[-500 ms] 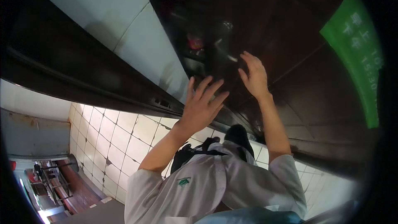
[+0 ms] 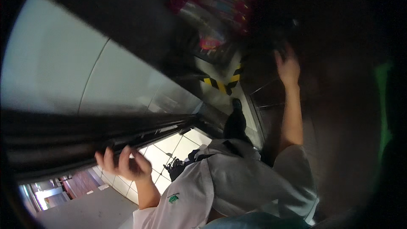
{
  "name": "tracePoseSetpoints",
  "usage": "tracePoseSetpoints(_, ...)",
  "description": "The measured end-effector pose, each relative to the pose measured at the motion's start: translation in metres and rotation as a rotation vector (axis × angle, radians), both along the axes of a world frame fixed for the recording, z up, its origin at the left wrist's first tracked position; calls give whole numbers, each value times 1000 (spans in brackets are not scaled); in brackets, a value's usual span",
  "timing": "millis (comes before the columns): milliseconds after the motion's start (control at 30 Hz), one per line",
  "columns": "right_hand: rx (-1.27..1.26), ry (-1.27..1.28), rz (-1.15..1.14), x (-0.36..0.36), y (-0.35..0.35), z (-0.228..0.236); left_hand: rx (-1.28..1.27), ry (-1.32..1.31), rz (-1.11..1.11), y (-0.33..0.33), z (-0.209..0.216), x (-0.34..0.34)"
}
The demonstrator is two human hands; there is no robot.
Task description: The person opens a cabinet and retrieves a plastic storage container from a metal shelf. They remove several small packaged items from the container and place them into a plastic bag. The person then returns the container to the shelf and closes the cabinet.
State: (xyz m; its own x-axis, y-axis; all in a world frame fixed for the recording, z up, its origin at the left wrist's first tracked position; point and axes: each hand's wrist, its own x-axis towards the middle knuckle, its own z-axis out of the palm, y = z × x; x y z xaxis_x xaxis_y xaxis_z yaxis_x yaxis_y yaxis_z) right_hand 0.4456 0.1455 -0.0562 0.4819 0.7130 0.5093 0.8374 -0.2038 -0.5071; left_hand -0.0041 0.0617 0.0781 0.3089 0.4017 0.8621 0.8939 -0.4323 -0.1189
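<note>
My left hand [image 2: 127,165] is at the lower left, next to the dark door frame [image 2: 63,142]. Its fingers are apart and slightly bent, and nothing is in them; whether they touch the frame I cannot tell. My right hand [image 2: 289,68] reaches ahead along a dark brown door [image 2: 280,118] on the right. Thumb and fingers there are spread, though the fingertips fade into shadow and blur. One dark-shod foot [image 2: 236,105] is set in the doorway, on the threshold side.
Beyond the doorway, stacked plastic-wrapped packages [image 2: 216,0] with pink parts rest on a dark crate or pallet [image 2: 216,53]. Yellow-and-black tape [image 2: 218,85] marks the floor in front. Pale wall panels [image 2: 114,76] stand left; white tiles [image 2: 169,146] lie below. A green strip [image 2: 383,106] hangs on the door.
The doorway now shows wider, with packages and floor tape in sight. My left hand has dropped down and left; my right hand has shifted slightly right. My body has moved forward.
</note>
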Motion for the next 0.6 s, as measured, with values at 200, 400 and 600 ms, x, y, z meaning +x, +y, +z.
tracePoseSetpoints(200,-541,63,-27,115,32,-1,146,149,582,56,-10,59)
tracePoseSetpoints(400,-650,-102,-43,174,-11,-11,95,-120,431,123,-21,73)
tracePoseSetpoints(600,-808,-144,-340,214,-116,19,227,32,595,143,-46,48)
